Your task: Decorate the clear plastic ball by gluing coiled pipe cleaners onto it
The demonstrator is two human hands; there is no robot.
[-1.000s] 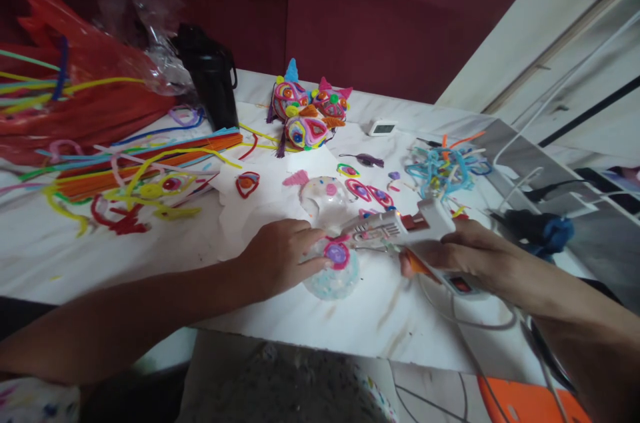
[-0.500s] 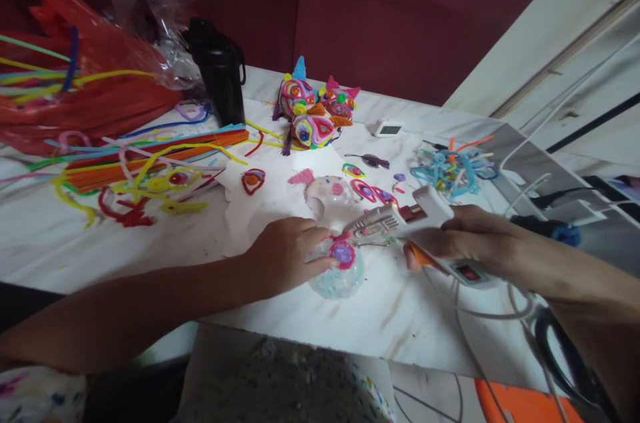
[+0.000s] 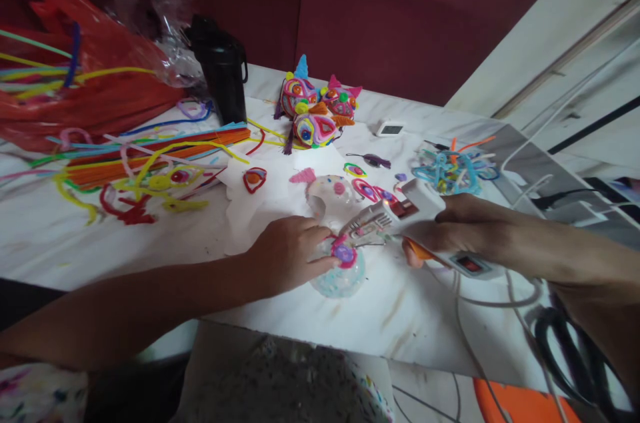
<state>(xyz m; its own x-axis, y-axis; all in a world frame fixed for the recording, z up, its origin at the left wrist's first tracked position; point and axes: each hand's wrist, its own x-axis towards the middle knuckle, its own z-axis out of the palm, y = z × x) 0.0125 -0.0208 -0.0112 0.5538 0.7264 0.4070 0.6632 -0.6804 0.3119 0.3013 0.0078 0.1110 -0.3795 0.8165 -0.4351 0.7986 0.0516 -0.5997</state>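
Note:
My left hand (image 3: 290, 253) grips a clear plastic ball (image 3: 340, 284) from its left side, thumb and fingers around a pink-and-purple coil of pipe cleaner (image 3: 344, 254) on the ball's surface. In my right hand (image 3: 453, 230) is a white hot glue gun (image 3: 423, 206) with an orange trigger, its nozzle pointing left and touching or very close to the coil's upper edge. Just behind stands another clear ball (image 3: 330, 193) with a pink dot and a pink pipe-cleaner cone (image 3: 303, 175). Pink, purple and green eye-shaped coils (image 3: 365, 190) lie to its right.
Three finished colourful pipe-cleaner balls (image 3: 314, 130) sit at the back near a black bottle (image 3: 220, 70). Pipe cleaners (image 3: 120, 163) and a red bag (image 3: 105, 90) lie left. Pipe-cleaner scraps (image 3: 455, 166) and a small white display (image 3: 390, 129) are right. The gun's cable (image 3: 493, 305) loops at right.
The glue gun has tipped slightly and its nozzle has moved a little left over the top of the coil. My left hand stays on the ball, almost unmoved.

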